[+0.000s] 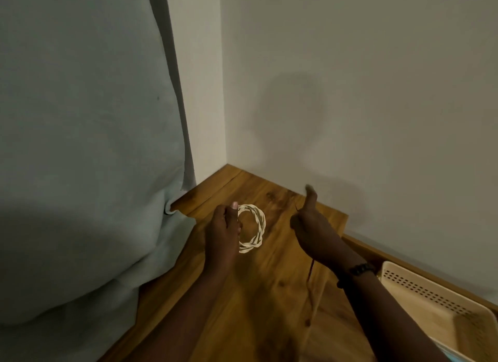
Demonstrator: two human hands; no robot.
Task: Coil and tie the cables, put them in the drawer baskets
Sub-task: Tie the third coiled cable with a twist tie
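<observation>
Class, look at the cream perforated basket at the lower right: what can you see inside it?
The basket shows only a bare cream wall and floor where visible. The right forearm covers its near left part, and the frame edge cuts off the rest, so any contents there cannot be seen.

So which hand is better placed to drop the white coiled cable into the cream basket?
Probably the left hand: it already holds the white coiled cable. The right hand is nearer the cream perforated plastic basket but pinches a thin dark tie.
</observation>
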